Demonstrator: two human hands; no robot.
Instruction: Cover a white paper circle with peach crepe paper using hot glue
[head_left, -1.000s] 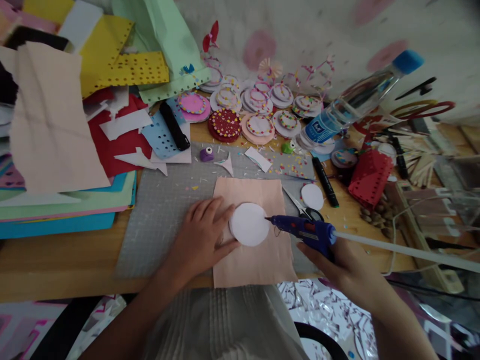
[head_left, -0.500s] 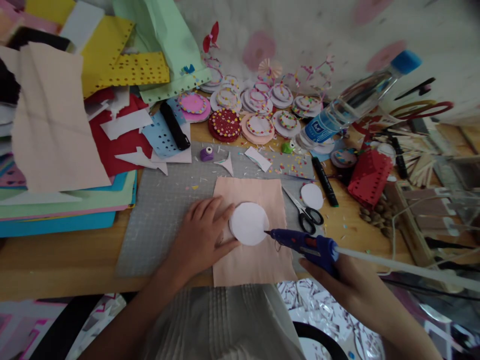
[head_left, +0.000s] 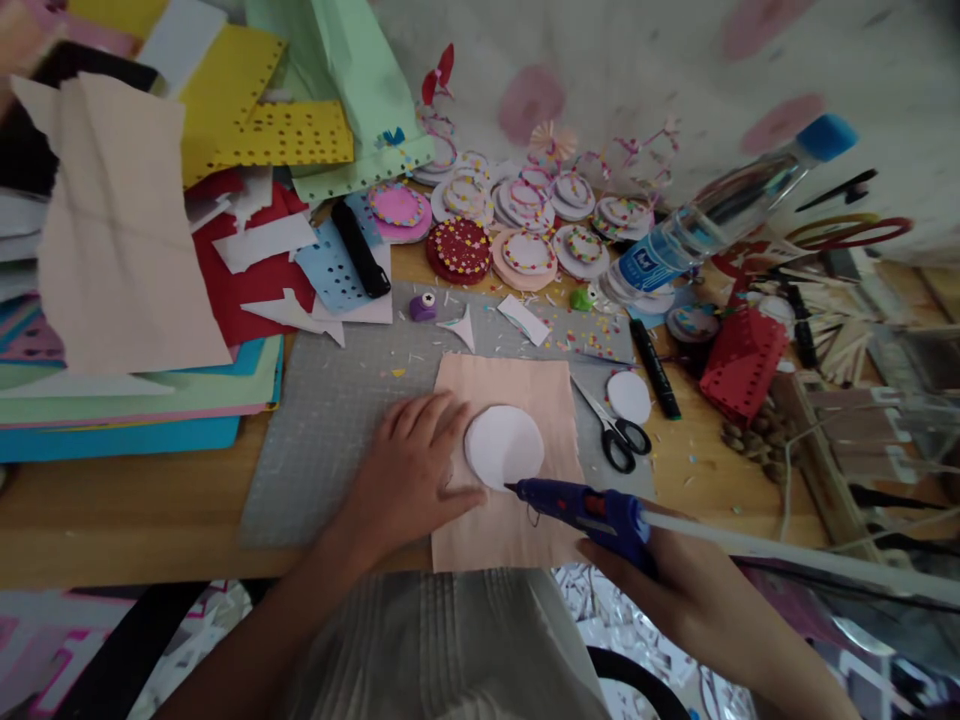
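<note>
A round white paper disc lies flat on a peach crepe paper sheet. Along the disc's left side rests my left hand, palm down with fingers apart, thumb and forefinger close to its edge. My right hand is wrapped round the handle of a blue hot glue gun. A long white glue stick sticks out of the gun's back. The dark nozzle is at the disc's lower edge; whether it touches I cannot tell. Black-handled scissors and a smaller white disc lie to the right.
A grey cutting mat lies under the sheet. Decorated paper discs line the back beside a water bottle. Coloured paper is piled at left. A purple punch, a black marker and a red paper piece are around.
The glue gun's tip has moved from the disc's right edge down and left to its lower edge. My left hand has stayed beside the disc. The whole view has shifted slightly.
</note>
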